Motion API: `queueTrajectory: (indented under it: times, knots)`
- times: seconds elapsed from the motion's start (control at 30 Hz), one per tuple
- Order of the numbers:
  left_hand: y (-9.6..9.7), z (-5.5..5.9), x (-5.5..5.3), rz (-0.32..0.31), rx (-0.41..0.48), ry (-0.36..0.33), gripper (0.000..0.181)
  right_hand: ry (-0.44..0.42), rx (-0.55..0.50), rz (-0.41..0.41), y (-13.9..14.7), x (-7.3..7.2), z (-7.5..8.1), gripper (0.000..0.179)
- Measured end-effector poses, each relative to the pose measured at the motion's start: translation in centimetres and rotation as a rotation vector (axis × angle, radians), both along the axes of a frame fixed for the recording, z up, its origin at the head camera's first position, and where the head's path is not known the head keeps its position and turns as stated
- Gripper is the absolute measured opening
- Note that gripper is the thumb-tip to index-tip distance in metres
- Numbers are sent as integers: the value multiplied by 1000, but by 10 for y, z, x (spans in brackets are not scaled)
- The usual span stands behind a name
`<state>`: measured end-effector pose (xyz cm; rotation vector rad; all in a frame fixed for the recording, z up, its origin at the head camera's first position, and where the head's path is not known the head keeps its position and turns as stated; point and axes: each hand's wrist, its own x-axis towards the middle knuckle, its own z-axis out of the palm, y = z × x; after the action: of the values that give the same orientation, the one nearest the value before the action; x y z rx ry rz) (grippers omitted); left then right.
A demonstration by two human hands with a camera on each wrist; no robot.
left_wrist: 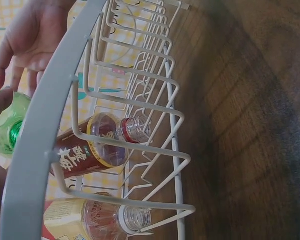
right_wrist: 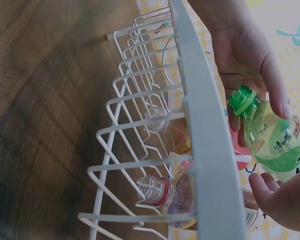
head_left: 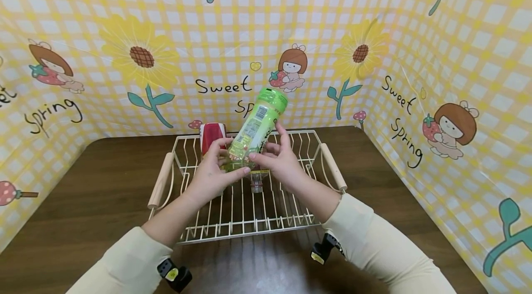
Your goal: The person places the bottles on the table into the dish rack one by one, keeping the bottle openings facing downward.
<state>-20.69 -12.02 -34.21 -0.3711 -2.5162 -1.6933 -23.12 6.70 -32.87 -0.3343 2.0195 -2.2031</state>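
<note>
A green-labelled plastic drink bottle is tilted above the wire rack, its base up and to the right. My left hand holds its lower end, thumb in front and fingers behind. On the right side, my right hand grips it with the thumb across the label and the index finger along its side. The uncapped green neck shows in the right wrist view. In the left wrist view, a dark-labelled bottle and a yellow-and-red-labelled bottle stand neck down in the rack, both uncapped.
The rack has a wooden handle at its left and another handle at its right. It stands on a dark brown wooden table. Yellow checked cloth rises behind and along both sides.
</note>
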Motion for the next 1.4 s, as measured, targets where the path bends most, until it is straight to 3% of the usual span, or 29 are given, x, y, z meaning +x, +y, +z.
queueTrajectory:
  times: [0.43,0.7,0.87,1.13,1.27,1.4]
  knots:
    - [2,-2,2,-30,-67,48,77,12,0,-28,-8,0,-2,110]
    - [4,-2,5,-123,-65,5,75,-22,66,-2,6,-3,3,106]
    - [-1,0,8,-165,-109,-10,72,-38,121,19,19,-7,7,105]
    - [-26,12,13,-99,-174,24,63,-37,193,12,44,-16,8,104]
    - [-47,20,14,-62,-152,62,58,-37,230,19,57,-20,5,104]
    - [-73,24,15,17,-182,76,56,-34,282,12,70,-24,2,105]
